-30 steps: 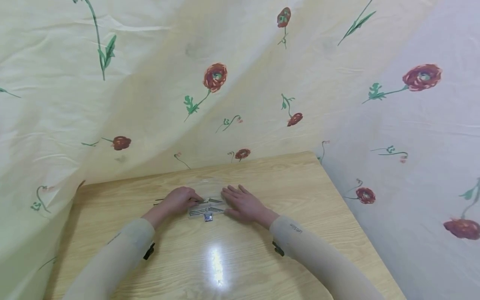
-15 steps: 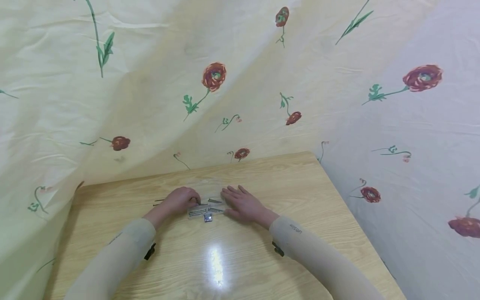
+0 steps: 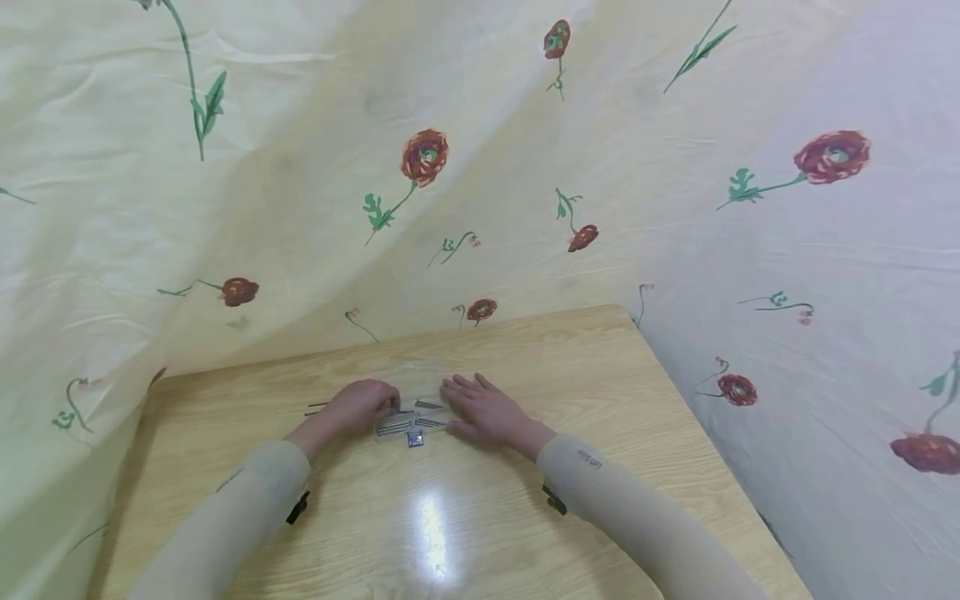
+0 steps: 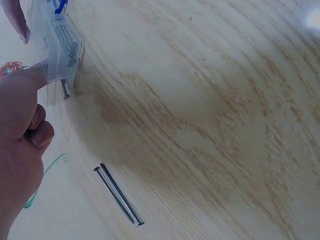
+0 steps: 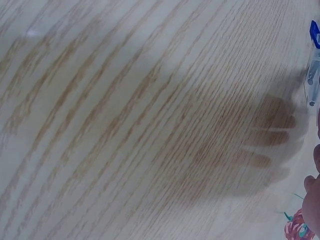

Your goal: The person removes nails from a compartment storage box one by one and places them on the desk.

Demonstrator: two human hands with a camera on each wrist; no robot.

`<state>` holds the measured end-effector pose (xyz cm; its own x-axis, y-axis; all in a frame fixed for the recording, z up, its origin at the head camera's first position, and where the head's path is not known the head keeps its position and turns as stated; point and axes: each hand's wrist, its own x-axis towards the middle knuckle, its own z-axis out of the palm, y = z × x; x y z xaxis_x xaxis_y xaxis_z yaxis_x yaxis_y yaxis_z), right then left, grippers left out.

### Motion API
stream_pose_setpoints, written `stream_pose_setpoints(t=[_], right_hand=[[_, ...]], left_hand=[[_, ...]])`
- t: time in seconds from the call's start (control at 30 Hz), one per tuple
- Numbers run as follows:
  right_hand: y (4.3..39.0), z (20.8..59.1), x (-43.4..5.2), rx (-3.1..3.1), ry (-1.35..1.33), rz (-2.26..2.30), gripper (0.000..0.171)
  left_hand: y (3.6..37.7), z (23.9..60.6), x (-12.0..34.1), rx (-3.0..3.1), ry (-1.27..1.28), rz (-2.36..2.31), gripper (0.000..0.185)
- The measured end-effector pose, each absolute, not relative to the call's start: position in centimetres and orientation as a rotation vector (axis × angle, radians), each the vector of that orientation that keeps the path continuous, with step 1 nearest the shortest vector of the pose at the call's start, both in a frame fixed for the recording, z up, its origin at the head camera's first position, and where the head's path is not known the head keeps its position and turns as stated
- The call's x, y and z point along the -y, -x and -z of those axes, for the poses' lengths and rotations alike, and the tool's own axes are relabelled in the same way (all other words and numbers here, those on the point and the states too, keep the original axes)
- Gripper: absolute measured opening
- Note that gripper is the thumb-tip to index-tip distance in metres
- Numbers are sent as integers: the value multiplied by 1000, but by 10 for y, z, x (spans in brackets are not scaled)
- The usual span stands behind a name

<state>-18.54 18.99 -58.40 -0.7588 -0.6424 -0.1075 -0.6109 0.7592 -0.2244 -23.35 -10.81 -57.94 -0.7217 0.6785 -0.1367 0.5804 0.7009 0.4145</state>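
Observation:
A clear plastic compartment box (image 3: 384, 435) with a blue latch (image 3: 416, 438) lies on the table, holding several nails (image 3: 429, 422). My left hand (image 3: 362, 402) reaches into its back left compartment, fingers curled, and appears to pinch a nail (image 3: 406, 412); the fingertips are partly hidden. In the left wrist view a nail (image 4: 65, 89) shows through the box wall below the index finger. My right hand (image 3: 483, 410) lies with fingers extended against the box's right side. Only a bit of that hand (image 5: 312, 200) shows in the right wrist view.
Two loose nails (image 4: 118, 197) lie side by side on the wooden table (image 3: 540, 358), left of the box and behind my left wrist. A floral cloth (image 3: 315, 250) hangs along the table's back and right edges. The box's clear lid (image 3: 408, 365) stretches toward the back.
My left fingers have drawn slightly back and down in the back left compartment, the nail at their tips shifting with them. The right hand has stayed at the box's side.

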Motion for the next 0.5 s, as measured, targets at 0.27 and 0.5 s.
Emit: stream_pose_setpoints(t=[0.27,0.5], right_hand=[[186,585,-188,-2769,992,238,72],[187,586,-188,-2773,987,242,72]], left_hand=[[231,580,109,-2658,-1066,-446,7],[233,579,111,-2711,-1237,-356,5]])
